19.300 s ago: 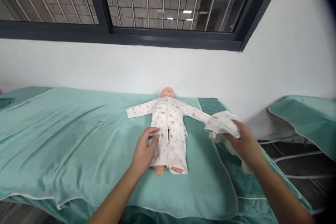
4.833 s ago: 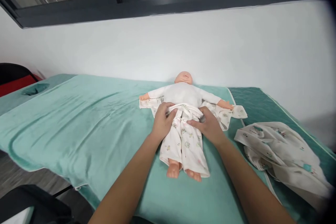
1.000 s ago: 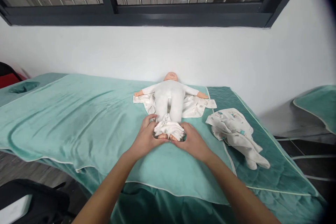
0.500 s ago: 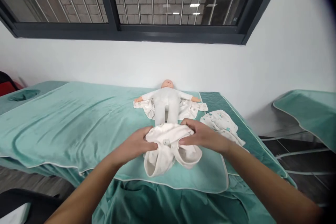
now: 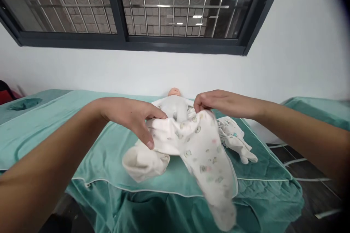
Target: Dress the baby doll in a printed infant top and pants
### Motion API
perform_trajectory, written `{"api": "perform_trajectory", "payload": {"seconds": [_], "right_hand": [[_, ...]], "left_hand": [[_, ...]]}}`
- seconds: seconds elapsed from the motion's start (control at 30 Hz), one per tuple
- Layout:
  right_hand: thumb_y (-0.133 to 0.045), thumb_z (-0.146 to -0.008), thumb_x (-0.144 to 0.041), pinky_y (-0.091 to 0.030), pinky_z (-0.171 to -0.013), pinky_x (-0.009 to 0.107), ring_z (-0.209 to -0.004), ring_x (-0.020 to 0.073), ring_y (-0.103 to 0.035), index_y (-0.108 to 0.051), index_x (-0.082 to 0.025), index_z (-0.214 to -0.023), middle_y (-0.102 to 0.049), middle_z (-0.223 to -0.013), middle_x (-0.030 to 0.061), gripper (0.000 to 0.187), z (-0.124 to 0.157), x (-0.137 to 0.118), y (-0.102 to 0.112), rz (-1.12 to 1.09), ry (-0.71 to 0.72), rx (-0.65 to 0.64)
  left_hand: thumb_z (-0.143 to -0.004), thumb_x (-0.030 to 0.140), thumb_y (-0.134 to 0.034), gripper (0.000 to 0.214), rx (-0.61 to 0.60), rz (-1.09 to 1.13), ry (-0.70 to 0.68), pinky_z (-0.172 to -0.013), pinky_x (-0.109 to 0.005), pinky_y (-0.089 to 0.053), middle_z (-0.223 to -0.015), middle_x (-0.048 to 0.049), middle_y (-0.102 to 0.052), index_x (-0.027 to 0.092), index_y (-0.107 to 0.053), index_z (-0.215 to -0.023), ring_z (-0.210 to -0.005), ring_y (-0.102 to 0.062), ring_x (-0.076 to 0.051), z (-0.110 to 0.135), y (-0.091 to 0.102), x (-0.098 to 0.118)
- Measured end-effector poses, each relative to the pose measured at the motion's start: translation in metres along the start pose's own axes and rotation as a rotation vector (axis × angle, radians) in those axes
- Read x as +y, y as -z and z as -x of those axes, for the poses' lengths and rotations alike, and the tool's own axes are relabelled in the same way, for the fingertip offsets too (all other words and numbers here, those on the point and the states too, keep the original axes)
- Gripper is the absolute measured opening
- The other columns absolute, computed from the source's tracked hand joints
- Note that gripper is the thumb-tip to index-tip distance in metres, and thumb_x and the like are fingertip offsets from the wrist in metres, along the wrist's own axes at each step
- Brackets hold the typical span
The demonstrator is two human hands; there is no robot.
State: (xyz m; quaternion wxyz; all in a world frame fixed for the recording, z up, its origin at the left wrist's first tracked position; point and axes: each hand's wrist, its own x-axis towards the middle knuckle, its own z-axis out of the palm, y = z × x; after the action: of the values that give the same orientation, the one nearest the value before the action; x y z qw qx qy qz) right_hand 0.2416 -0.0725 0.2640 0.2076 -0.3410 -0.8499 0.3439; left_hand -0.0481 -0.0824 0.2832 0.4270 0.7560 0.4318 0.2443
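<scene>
I hold a pair of white printed baby trousers [image 5: 191, 145] up in the air in front of me. My left hand [image 5: 131, 116] grips the waist on the left; my right hand [image 5: 216, 102] pinches it on the right. One leg hangs down long, the other is bunched and partly inside out. Behind the trousers lies a baby doll [image 5: 175, 102] in a white bodysuit on the green towel [image 5: 82, 131], mostly hidden by the cloth.
A second printed garment [image 5: 237, 138] lies crumpled on the towel to the right of the doll. The towel covers a bed against a white wall below a barred window. Another green-covered bed [image 5: 314, 109] stands at the right, with floor in between.
The trousers have come off the doll's feet and both hands have lifted them higher and spread them apart; one leg now hangs down.
</scene>
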Motion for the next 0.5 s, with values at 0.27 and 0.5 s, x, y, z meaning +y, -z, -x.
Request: {"api": "perform_trajectory", "payload": {"seconds": [0.27,0.5], "right_hand": [[-0.079,-0.067,-0.046,-0.034,-0.05,0.023,-0.052,0.0092,-0.047,-0.066,-0.018,-0.062,-0.054,-0.055,-0.0041,0.032,-0.016,-0.026,-0.012,0.093,-0.064,-0.041],[-0.067,-0.078,-0.054,-0.04,-0.059,0.025,-0.069,0.0128,-0.057,-0.068,-0.018,-0.075,-0.064,-0.076,-0.0003,0.036,-0.018,-0.01,-0.004,0.124,0.038,0.204]], "left_hand": [[-0.07,0.033,-0.069,0.016,-0.004,-0.471,-0.142,-0.061,-0.022,-0.038,-0.073,0.0018,-0.054,0.02,-0.063,-0.078,-0.068,-0.054,-0.014,-0.015,-0.009,0.019],[-0.073,0.048,-0.069,0.032,0.236,-0.578,-0.065,-0.057,-0.023,-0.03,-0.063,0.0017,-0.05,0.018,-0.059,-0.069,-0.062,-0.048,-0.014,-0.012,0.004,-0.013]]}}
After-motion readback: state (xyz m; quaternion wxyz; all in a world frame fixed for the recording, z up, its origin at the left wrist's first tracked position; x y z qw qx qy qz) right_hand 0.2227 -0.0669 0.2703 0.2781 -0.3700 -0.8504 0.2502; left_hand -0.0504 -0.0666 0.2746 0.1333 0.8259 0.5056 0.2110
